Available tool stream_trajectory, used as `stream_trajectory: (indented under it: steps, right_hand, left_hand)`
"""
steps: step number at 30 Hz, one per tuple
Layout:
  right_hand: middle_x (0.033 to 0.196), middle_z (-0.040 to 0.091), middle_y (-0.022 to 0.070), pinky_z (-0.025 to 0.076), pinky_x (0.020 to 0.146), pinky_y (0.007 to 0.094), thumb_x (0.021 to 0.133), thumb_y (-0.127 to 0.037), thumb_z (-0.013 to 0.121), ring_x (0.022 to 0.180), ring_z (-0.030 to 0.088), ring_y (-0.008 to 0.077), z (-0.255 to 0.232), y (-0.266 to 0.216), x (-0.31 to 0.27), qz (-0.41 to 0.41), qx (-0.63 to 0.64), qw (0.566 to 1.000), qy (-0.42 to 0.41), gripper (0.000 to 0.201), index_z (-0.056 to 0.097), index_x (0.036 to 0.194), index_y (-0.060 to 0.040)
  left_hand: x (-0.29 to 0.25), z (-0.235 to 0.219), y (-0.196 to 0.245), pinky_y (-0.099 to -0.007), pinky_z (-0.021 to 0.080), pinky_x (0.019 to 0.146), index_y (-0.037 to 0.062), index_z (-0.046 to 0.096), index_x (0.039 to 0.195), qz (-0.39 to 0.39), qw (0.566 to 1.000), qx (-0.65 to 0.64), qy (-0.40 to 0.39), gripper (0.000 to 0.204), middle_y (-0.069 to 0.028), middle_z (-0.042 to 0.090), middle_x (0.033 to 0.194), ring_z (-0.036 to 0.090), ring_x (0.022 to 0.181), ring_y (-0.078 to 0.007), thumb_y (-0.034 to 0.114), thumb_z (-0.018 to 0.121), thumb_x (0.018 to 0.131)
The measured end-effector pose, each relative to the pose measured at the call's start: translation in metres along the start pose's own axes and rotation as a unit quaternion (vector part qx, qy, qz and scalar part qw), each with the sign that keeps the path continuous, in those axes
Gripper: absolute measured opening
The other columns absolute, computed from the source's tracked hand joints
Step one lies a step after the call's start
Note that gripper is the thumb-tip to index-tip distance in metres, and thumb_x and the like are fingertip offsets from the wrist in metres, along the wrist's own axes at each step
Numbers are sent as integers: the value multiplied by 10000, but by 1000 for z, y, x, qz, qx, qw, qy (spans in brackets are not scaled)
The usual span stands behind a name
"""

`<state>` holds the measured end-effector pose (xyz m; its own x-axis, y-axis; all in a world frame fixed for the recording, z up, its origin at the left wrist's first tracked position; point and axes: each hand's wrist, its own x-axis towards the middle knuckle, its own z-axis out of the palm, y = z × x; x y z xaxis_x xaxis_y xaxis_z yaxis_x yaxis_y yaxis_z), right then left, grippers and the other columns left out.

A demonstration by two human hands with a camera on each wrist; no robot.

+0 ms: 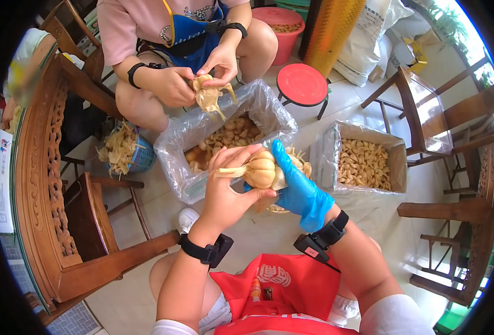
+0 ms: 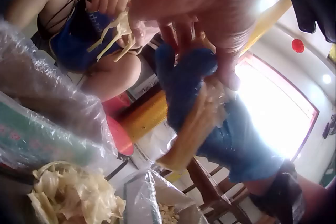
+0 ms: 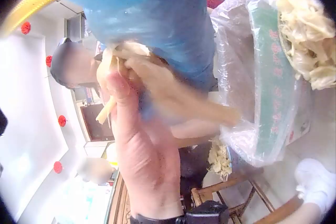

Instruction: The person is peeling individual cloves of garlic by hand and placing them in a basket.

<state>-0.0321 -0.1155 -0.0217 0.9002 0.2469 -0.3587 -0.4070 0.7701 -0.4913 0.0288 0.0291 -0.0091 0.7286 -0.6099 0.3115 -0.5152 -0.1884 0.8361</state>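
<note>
In the head view a pale garlic bulb (image 1: pixel 261 169) with a dry stalk (image 1: pixel 230 172) pointing left is held between both hands. My bare left hand (image 1: pixel 224 190) grips it, thumb below and fingers over the top. The blue-gloved right hand (image 1: pixel 302 190) curls round its right side, where whitish skin shows. The stalk (image 2: pixel 186 132) hangs large before the glove (image 2: pixel 184 92) in the left wrist view. In the right wrist view a blurred stalk (image 3: pixel 184 100) juts past the left thumb, and the glove (image 3: pixel 152 14) hides most of the bulb.
A plastic-lined box (image 1: pixel 174 167) with garlic stands ahead, and a box of loose cloves (image 1: pixel 364 164) at right. Peelings fill a blue basket (image 1: pixel 127 151) and a basket under my hands. Opposite, a person (image 1: pixel 169 44) handles another bulb. A red stool (image 1: pixel 301 85) and wooden chairs stand around.
</note>
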Motion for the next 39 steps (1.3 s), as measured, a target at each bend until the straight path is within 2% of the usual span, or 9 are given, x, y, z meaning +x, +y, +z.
stream_trajectory:
  steps: [7,10,13,19,25,27,30,34,39]
  right_hand:
    - [1103,565,27,448,807,250,895,-596,392,941,561,120,4,-18,-14,32,-54,997,48,612,489,1233,-95]
    - [1150,535,12,431,833,265,899,-556,436,972,531,96,-6,-9,-9,-83,-200,976,9,592,435,1287,-109]
    - [1180,513,4,431,809,266,911,-513,452,980,508,84,-10,-2,-4,-73,-266,961,25,573,388,1327,-124]
    - [1064,551,-11,413,708,214,935,-541,352,828,498,69,-7,9,1,-61,-152,985,63,545,436,1302,-148]
    - [984,568,-51,390,604,190,946,-543,291,754,493,40,-7,17,1,-43,-204,968,138,516,501,1228,-165]
    - [1015,577,-48,398,623,198,941,-550,295,790,515,45,-12,26,9,-80,-132,981,117,523,503,1234,-170]
    - [1071,583,-36,401,697,206,932,-574,267,864,527,62,-3,19,6,-20,-153,978,138,553,496,1254,-188]
    - [1087,584,-21,412,743,215,930,-580,259,922,533,79,1,17,2,-44,-157,979,123,572,502,1247,-170]
    - [1043,600,32,436,803,265,940,-548,296,921,555,123,-14,23,12,-91,-167,975,113,593,545,1178,-65]
  left_hand:
    - [3,-6,3,-443,255,1032,117,558,1189,75,985,147,-40,694,-52,598,1122,505,1075,-229,318,816,577]
    - [2,-5,-1,-438,274,1015,118,544,1207,30,989,145,4,718,-57,600,1137,520,1053,-239,312,819,573]
    - [1,-4,-8,-421,309,989,112,534,1219,-15,995,97,12,737,-61,602,1133,521,1036,-261,310,823,570]
    - [-2,6,-13,-393,384,911,120,545,1213,-40,999,32,17,724,-78,604,1083,524,1005,-277,270,833,566]
    - [-9,11,-12,-345,383,924,65,565,1169,-28,998,46,21,678,-74,612,1052,535,1003,-230,236,856,581]
    - [-9,11,-10,-343,382,928,71,562,1180,-3,998,56,26,679,-69,610,1046,535,998,-234,258,851,594]
    - [-14,14,-10,-383,352,971,82,536,1210,-12,999,32,11,689,-79,607,1099,537,1042,-242,283,830,620]
    - [-7,4,-4,-450,296,1010,129,523,1237,17,999,32,-16,704,-84,608,1109,532,1043,-276,400,785,643]
    - [-9,1,1,-469,264,1035,135,518,1246,20,998,59,-27,706,-82,611,1121,535,1055,-269,444,762,660]
